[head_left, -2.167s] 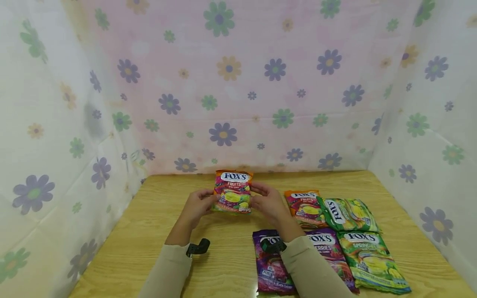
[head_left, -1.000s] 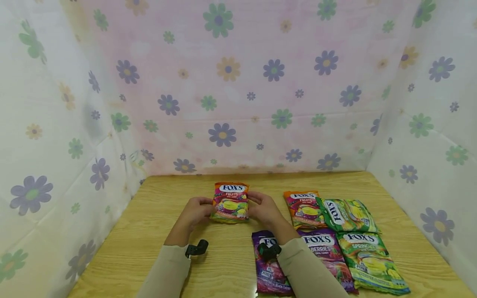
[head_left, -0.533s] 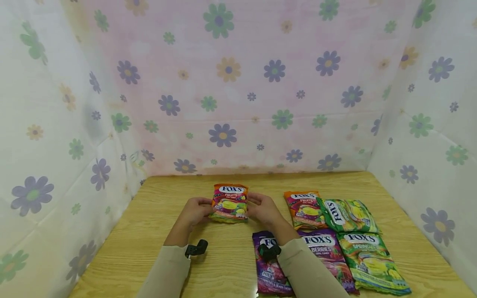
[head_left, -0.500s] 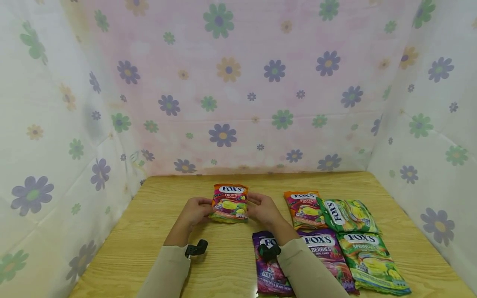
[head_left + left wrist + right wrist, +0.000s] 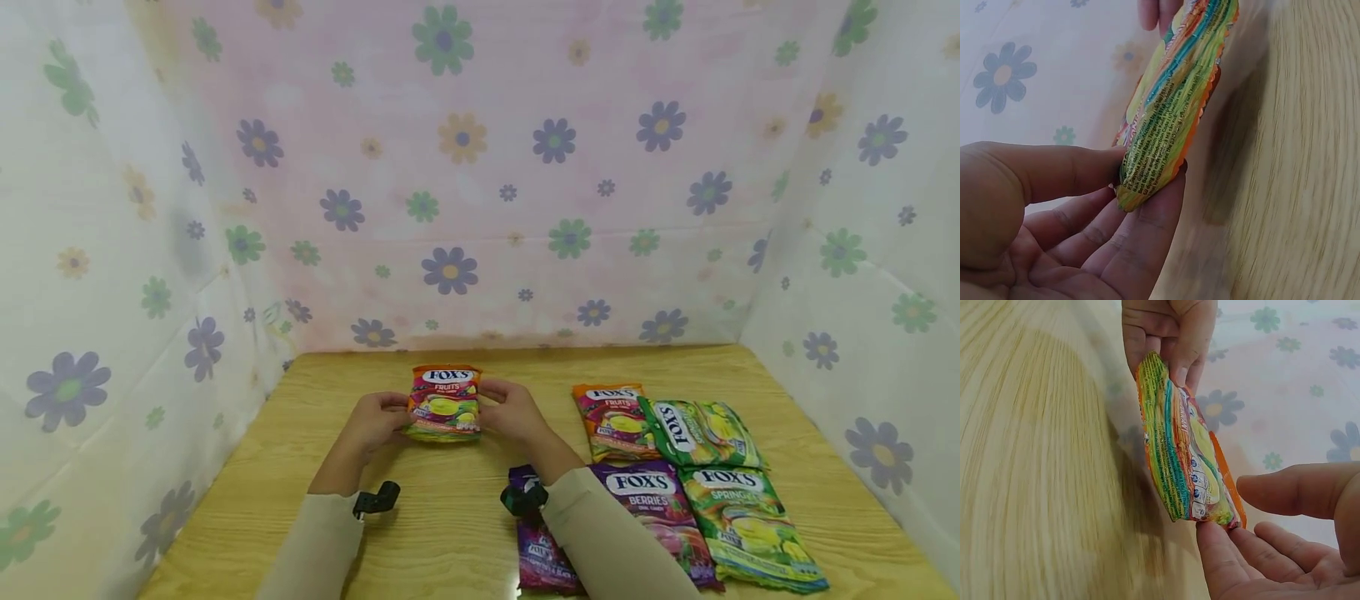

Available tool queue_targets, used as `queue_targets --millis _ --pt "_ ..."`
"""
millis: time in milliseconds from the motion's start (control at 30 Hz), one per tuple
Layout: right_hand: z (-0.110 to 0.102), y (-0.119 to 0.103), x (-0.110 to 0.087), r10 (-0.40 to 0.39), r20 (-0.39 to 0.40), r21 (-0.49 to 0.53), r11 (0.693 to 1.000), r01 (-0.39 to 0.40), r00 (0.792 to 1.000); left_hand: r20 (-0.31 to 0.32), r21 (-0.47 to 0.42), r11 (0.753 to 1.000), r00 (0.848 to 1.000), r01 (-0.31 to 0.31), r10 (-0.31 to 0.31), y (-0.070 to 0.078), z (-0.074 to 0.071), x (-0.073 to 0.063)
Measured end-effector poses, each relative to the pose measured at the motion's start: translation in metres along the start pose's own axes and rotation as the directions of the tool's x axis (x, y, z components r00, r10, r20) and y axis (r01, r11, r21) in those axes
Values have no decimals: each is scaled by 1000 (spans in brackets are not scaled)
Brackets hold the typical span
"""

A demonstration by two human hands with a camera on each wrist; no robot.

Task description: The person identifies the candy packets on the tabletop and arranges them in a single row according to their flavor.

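Note:
An orange-topped Fox's Fruits candy bag (image 5: 445, 404) stands nearly upright over the far part of the wooden table, its printed front towards me. My left hand (image 5: 372, 425) pinches its left lower edge, thumb in front and fingers behind, as the left wrist view shows. On the bag's other side is my right hand (image 5: 517, 417). In the right wrist view its fingertips (image 5: 1210, 534) touch the bag's end, while the thumb (image 5: 1285, 487) appears slightly apart from the bag. The left hand (image 5: 1172, 331) shows at the far end there.
Another Fruits bag (image 5: 611, 421) lies to the right, beside a sideways green bag (image 5: 705, 433). Nearer are a green Spring bag (image 5: 750, 525), a purple Berries bag (image 5: 652, 508) and another purple bag (image 5: 540, 554), partly under my right forearm. Flowered cloth (image 5: 495, 192) surrounds the table (image 5: 442, 533).
The Fruits bag first came down towards the table. In the last half second it has shifted left and slightly up with both hands. The other bags lie where they were.

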State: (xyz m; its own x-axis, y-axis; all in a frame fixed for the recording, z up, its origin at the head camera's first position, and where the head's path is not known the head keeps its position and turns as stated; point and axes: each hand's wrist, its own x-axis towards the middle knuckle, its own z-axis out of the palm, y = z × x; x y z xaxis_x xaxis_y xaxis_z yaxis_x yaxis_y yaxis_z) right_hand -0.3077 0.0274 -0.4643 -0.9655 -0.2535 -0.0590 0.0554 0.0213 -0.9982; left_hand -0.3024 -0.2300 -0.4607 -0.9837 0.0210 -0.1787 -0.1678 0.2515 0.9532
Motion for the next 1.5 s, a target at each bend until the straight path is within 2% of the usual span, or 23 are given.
queue_targets --millis 233,533,700,933,1133,1367,1500 --pt "24 0 8 24 30 42 999 -25 999 -1 66 998 1000 -15 15 -4 -28 -4" --pt "52 0 18 98 67 168 980 -108 993 -14 69 997 1000 -23 24 -10 -56 -10" --pt "65 1 25 82 91 173 980 -97 992 -39 81 997 999 -11 14 -15 -69 -10" --pt "86 7 32 18 71 127 992 -27 997 -95 127 991 995 31 -19 -24 -85 -6" --pt "102 11 33 11 108 173 985 -30 994 -94 99 995 995 34 -24 -27 -96 -12" --pt "112 8 30 -22 133 162 987 0 991 -117 122 991 992 48 -34 -30 -107 -12" --pt "114 8 30 -13 147 180 984 -14 989 -120 141 988 992 61 -44 -31 -111 -11"
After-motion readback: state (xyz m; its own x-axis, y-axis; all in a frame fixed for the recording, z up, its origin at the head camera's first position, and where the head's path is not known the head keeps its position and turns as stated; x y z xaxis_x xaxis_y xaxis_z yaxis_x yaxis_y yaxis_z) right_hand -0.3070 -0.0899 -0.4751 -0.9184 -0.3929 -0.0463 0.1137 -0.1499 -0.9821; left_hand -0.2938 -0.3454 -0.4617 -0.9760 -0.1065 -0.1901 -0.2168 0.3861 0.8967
